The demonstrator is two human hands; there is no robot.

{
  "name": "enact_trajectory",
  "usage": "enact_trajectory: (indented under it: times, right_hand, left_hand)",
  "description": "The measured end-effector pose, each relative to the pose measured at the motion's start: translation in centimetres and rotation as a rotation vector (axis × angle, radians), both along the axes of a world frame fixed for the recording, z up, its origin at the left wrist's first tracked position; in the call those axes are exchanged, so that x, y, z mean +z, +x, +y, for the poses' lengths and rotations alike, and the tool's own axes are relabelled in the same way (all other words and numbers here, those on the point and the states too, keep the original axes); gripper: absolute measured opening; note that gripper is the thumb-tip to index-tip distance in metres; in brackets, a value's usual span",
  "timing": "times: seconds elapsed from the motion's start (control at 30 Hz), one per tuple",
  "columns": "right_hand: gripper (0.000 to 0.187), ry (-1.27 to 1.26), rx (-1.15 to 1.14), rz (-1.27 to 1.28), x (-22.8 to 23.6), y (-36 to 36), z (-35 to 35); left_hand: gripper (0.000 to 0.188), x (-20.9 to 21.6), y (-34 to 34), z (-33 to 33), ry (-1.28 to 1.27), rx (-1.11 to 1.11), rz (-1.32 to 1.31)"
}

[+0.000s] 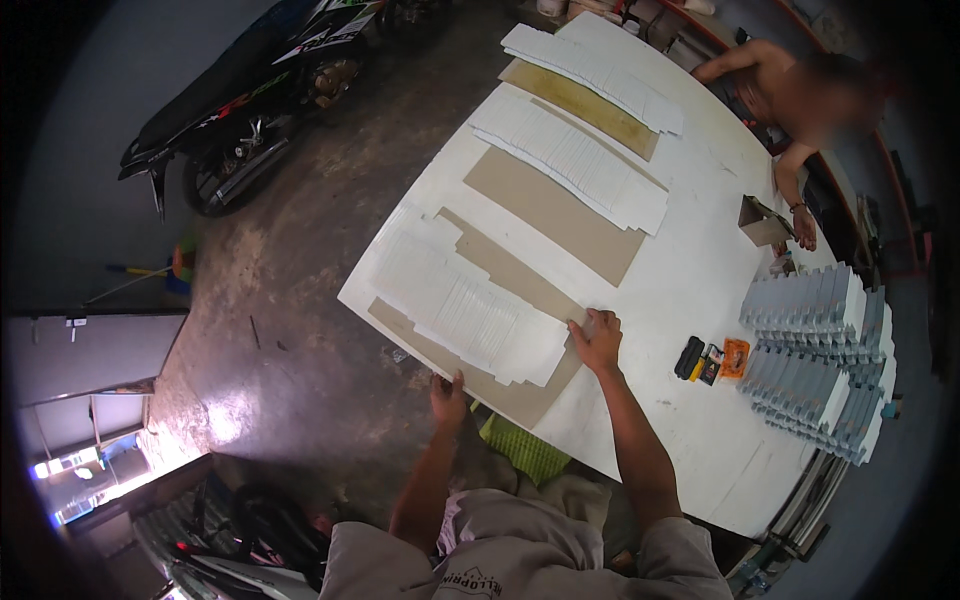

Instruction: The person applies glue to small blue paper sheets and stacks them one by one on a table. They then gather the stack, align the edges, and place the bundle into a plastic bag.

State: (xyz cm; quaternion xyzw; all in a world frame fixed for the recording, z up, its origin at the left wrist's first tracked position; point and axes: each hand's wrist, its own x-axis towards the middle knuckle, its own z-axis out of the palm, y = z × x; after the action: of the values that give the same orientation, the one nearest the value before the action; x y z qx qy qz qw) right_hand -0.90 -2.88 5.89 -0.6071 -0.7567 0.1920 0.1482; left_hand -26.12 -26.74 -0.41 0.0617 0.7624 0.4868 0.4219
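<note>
Right before me on the white table lies a brown-grey cardboard sheet (528,402) with a fanned row of white cut sheets (470,310) overlapping on it. My left hand (449,402) is at the table's near edge, its fingers closed around the cardboard's near edge, partly hidden below. Resting at the cardboard's right end is my right hand (598,340), thumb beside the white sheets and apart from the bent fingers. Farther back, a second fanned row of white sheets (570,165) lies over another cardboard sheet (545,215).
A third white row (590,75) lies at the far end over a yellowish board (580,105). Stacked grey-white pieces (810,350) stand right, near an orange box (735,357) and a black case (689,357). Another person (790,100) sits across the table. A motorcycle (250,110) stands left.
</note>
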Motion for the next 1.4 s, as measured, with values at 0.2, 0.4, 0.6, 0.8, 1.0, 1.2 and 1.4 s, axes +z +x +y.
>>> enact_trajectory:
  times: [0.2, 0.4, 0.6, 0.8, 1.0, 1.2, 1.4]
  right_hand:
    - [0.042, -0.325, -0.020, -0.015, 1.6, 0.5, -4.6]
    - [0.018, -0.597, -0.001, 0.358, 0.8, 2.6, -12.2]
    - [0.015, -0.722, -0.071, 0.646, 2.8, 3.8, -19.8]
    - [0.030, -1.002, -0.188, 0.963, 7.8, 7.1, -23.7]
    - [0.043, -0.763, -0.430, 1.107, 11.3, 10.4, -28.7]
    - [0.038, -0.557, -0.833, 1.290, 9.6, 14.5, -35.7]
    - [0.042, -0.244, -1.412, 1.616, 8.8, 14.3, -42.3]
  left_hand:
    - [0.034, 2.4, 0.2, 0.6, 0.033, 0.226, 0.016]
    - [0.042, 3.1, -2.6, -1.1, -0.199, 0.188, 0.388]
    - [0.039, 6.7, -4.6, -3.4, -0.032, 0.087, 0.486]
    - [0.038, 12.9, -5.3, 1.8, 0.171, -0.389, 0.491]
    - [0.036, 18.5, 2.6, 11.6, 0.301, -0.811, 0.244]
    - [0.033, 15.1, 14.8, 16.0, 0.416, -1.267, 0.191]
    - [0.043, 11.1, 29.8, 14.9, 0.471, -1.776, 0.359]
